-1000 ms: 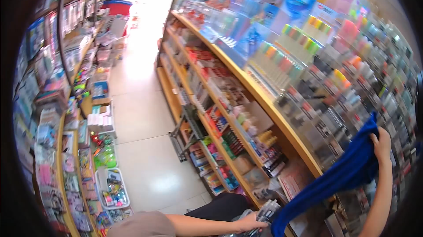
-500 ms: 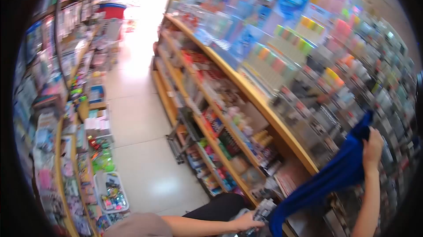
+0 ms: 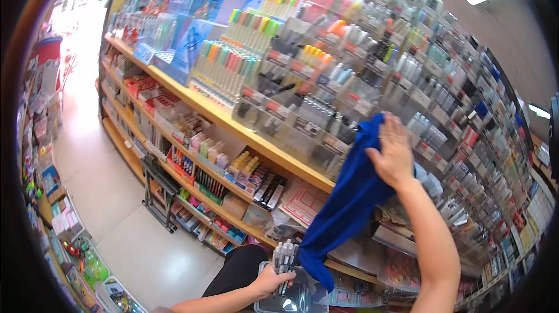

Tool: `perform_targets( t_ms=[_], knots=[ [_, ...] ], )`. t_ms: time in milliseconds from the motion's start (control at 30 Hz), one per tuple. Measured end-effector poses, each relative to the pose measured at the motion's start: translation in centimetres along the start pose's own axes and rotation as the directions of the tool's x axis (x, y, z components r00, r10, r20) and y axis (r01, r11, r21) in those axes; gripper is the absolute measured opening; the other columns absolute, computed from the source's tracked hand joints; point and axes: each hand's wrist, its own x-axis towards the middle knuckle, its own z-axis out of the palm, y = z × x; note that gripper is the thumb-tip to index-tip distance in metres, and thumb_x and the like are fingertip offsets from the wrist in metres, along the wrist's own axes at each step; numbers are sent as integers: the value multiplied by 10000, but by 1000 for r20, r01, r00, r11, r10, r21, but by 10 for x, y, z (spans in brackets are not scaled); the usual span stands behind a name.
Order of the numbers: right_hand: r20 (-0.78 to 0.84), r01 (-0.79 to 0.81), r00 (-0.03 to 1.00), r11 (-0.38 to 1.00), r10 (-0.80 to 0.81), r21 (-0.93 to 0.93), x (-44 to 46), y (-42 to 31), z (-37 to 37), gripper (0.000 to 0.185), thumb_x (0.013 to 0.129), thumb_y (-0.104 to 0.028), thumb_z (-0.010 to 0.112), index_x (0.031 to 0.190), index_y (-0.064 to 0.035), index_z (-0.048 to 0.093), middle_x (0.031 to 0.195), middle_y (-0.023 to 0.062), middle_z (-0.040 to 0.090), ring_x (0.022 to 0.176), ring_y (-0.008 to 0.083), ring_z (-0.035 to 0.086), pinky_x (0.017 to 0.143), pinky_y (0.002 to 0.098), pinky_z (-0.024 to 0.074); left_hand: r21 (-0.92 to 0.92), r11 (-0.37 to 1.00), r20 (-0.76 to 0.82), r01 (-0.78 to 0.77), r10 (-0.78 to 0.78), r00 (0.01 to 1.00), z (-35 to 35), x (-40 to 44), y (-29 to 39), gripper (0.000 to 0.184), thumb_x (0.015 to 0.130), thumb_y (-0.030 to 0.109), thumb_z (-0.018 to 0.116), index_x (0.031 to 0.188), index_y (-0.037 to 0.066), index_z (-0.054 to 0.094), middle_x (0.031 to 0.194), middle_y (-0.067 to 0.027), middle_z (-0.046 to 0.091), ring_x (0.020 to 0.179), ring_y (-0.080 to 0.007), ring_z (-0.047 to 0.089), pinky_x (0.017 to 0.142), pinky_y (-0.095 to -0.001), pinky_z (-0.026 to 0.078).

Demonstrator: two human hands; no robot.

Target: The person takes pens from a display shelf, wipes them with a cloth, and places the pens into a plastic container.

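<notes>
My left hand (image 3: 269, 281) is closed round a bundle of pens (image 3: 285, 259), held upright low in the view. Just below it is a clear plastic box (image 3: 300, 296), over my dark-clothed leg (image 3: 233, 269). My right hand (image 3: 394, 153) holds the top of a blue cloth (image 3: 349, 196) against the front of the pen rack (image 3: 326, 100). Its fingers point up and its thumb stands apart; the fingertips partly overlap the rack. The cloth hangs down at a slant, its lower end beside the pens and the box.
Tiered clear compartments of pens and markers rise across the right. Wooden shelves (image 3: 192, 147) below hold boxed stationery. A folded dark metal frame (image 3: 160, 188) stands against them. To the left runs a tiled aisle (image 3: 110, 196), with goods and a white basket (image 3: 119, 292) beyond.
The view has swung right. My right hand has shifted from gripping the cloth's edge to lying over it against the rack. My left hand still holds the pens, now more upright.
</notes>
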Motion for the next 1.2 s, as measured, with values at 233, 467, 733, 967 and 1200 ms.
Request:
perform_targets(
  t_ms=[233,467,733,967,1200],
  knots=[
    [-105,1,994,1000,-3,-24,-3,-1,4,720,816,-487,498,1332,-14,328,1444,102,213,1320,260,225,1077,401,168,-32,999,-50,-21,19,999,8,-10,7,129,756,43,633,847,9,548,651,-51,557,563,-135,555,532,-248,441],
    [-68,-331,943,937,325,-111,-55,40,-10,821,803,-517,500,1340,55,255,1447,170,150,1332,319,157,1080,415,133,7,1000,-20,-11,11,1000,8,-7,7,137,740,41,646,838,5,559,679,-56,575,574,-147,567,546,-254,465],
    [-418,-216,883,975,215,46,-71,43,-18,113,701,-52,629,808,-22,611,1215,126,521,1165,334,425,947,419,350,13,1000,-26,-12,12,1000,5,-2,2,211,741,26,640,927,-2,545,716,-54,572,577,-145,561,540,-267,463],
    [-443,-166,615,657,652,735,-67,22,-71,142,761,62,535,840,-38,595,729,30,543,661,156,486,601,270,403,51,999,-66,2,1,998,14,0,9,117,757,38,622,836,14,539,651,-49,558,571,-132,553,535,-250,441],
    [-31,241,456,-89,890,966,-80,37,-164,259,897,-158,484,1108,-19,543,974,88,607,900,167,589,811,311,481,85,996,-113,34,-25,993,18,5,10,88,757,42,618,799,14,546,645,-47,557,567,-129,551,532,-250,440]
  ],
)
